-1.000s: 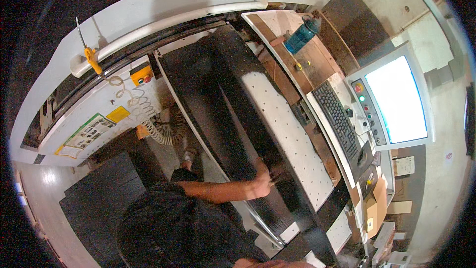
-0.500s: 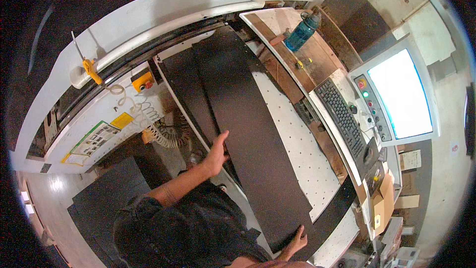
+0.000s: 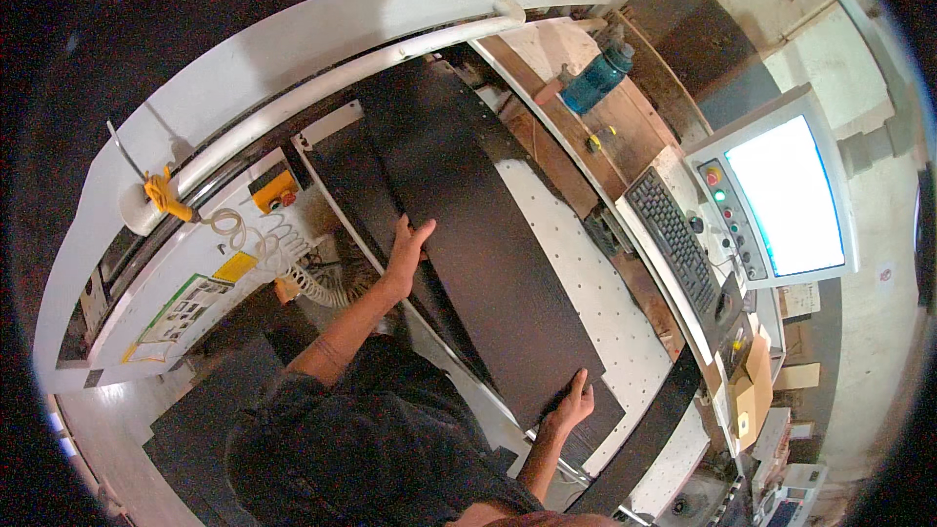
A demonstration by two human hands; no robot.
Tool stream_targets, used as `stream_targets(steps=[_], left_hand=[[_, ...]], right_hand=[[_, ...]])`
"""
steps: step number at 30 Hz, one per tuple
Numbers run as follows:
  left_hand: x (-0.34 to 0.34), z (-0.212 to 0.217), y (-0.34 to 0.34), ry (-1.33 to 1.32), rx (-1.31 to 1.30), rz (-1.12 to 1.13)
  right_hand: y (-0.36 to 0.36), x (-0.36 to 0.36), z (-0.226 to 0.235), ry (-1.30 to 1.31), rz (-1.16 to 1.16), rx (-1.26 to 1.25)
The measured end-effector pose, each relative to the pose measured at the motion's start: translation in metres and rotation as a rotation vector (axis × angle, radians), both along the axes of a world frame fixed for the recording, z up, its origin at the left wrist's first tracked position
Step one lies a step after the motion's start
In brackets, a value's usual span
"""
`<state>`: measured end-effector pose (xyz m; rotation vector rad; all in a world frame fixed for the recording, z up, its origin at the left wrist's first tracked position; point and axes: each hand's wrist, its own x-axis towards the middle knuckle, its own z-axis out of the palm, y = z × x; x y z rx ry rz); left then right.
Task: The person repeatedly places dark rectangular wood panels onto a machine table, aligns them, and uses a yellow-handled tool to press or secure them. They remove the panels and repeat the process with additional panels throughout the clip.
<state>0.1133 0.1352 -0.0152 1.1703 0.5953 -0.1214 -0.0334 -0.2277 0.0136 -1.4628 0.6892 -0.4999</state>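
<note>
A long dark brown panel [image 3: 483, 244] lies lengthwise over the white perforated machine bed [image 3: 586, 283]. My left hand [image 3: 402, 259] grips its left long edge about midway, thumb on top and the other fingers mostly hidden at the edge. Closer to me, my right hand [image 3: 569, 404] holds the panel's near end, with part of the fingers out of sight. Another dark strip [image 3: 342, 171] lies along the panel's left side, partly under it. A separate dark strip [image 3: 649, 429] crosses the bed at the near right.
To the right stand a keyboard [image 3: 673, 234], a control screen [image 3: 786, 200] and a cardboard box [image 3: 752, 395]. A blue bottle [image 3: 597, 78] rests on the far shelf. A yellow air gun [image 3: 166, 197] and coiled hose [image 3: 322, 283] hang at the left. White machine guarding [image 3: 293, 49] arches behind.
The panel has slid away from me along the bed, both hands moving with it. My right hand has come farther up from the lower edge. The view has shifted slightly.
</note>
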Motion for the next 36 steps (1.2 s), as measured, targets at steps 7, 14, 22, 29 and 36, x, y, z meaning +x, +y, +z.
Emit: stream_targets(steps=[7, 14, 22, 29, 36], left_hand=[[0.021, -0.027, 0.027, -0.221, 0.067, -0.317], [0.034, -0.045, 0.034, -0.587, 0.408, -0.664], [0.032, -0.057, 0.032, -0.649, 0.421, -0.622], [0.050, -0.069, 0.011, -0.635, 0.591, -0.557], [0.149, -0.060, 0.018, -0.514, 1.474, -0.176]], right_hand=[[0.025, 0.073, -0.002, 0.015, 0.060, 0.029], [-0.055, 0.161, -0.026, 0.151, 0.052, -0.025], [-0.103, 0.201, -0.021, 0.119, 0.063, 0.018], [-0.180, 0.153, -0.062, 0.069, 0.153, -0.557], [-0.099, 0.123, -0.093, 0.251, 0.353, -0.985]])
